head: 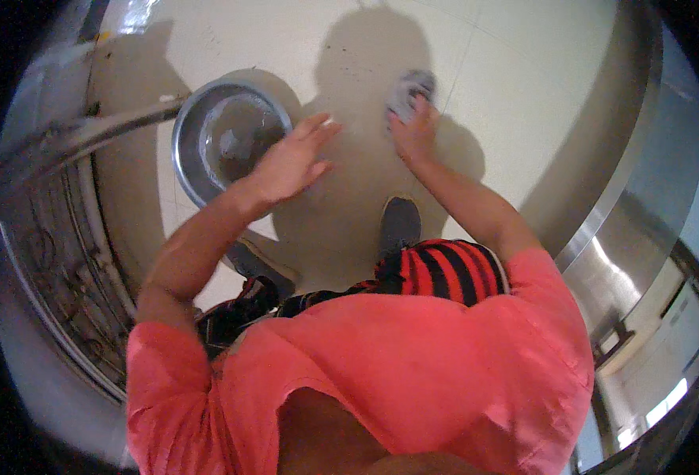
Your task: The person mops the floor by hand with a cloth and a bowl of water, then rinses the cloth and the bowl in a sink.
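A crumpled grey cloth [411, 92] is bunched in my right hand [416, 132], low over the pale tiled floor [503, 89]. The cloth looks blurred, and I cannot tell whether it touches the tiles. To the left stands a round metal basin [190, 172] with cloudy water [230, 139] in it. My left hand [295, 157] hangs above the basin's right side with its fingers apart and nothing in it. That hand and forearm hide part of the basin's rim.
My shoes [401, 222] stand on the floor just below the hands. At the left runs a metal frame [97, 219] with pipes or hoses, and a bar reaches towards the basin. A long stainless steel panel [610, 219] curves along the right.
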The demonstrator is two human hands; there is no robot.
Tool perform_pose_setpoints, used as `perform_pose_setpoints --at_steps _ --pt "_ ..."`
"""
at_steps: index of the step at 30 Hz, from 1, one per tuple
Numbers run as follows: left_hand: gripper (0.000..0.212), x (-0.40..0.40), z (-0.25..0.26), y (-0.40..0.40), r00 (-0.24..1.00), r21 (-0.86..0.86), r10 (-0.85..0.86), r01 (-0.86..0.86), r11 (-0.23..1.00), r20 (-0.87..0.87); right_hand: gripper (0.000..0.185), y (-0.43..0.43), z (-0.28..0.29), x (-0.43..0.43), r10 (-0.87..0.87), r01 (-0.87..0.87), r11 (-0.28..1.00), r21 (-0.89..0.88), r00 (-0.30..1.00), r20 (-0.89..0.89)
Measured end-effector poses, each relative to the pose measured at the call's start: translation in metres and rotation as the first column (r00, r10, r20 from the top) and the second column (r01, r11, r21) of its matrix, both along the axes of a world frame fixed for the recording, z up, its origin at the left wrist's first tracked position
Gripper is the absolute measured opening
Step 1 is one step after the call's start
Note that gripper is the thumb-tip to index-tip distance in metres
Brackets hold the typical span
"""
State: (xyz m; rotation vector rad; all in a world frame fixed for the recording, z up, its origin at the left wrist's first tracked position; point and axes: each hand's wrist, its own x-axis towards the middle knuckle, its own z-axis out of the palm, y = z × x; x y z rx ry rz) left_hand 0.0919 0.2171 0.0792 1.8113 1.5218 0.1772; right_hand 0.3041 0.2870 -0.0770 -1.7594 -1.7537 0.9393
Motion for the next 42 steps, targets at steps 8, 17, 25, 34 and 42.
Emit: perform_pose_setpoints --at_steps 8,17,25,34,42 --pt "0.062 -0.171 0.077 -0.130 0.876 -0.050 0.442 -0.458 0.887 -0.192 0.054 0.088 0.052 -0.085 0.175 -0.401 0.881 -0.253 0.771 -0.612" --pt "0.072 -0.190 -0.008 -0.184 0.027 -0.819 0.941 -0.484 0.308 0.338 0.054 0.136 0.030 0.018 0.149 -0.150 0.978 -0.148 0.989 -0.019" --pt "0.042 -0.185 -0.070 -0.180 -0.193 -0.925 0.967 -0.370 0.084 0.165 0.048 0.124 -0.014 -0.112 0.276 -0.275 0.961 -0.043 0.961 0.032" --pt "0.033 -0.218 -0.116 -0.207 -0.090 -0.917 0.985 -0.384 0.104 0.150 0.035 0.057 -0.006 -0.160 0.546 -0.565 0.825 0.016 0.804 0.236" --pt "0.032 -0.223 -0.109 -0.216 -0.149 -0.856 0.977 -0.514 0.053 0.150 0.032 -0.016 -0.005 -0.137 0.684 -0.771 0.581 0.261 0.637 0.357"
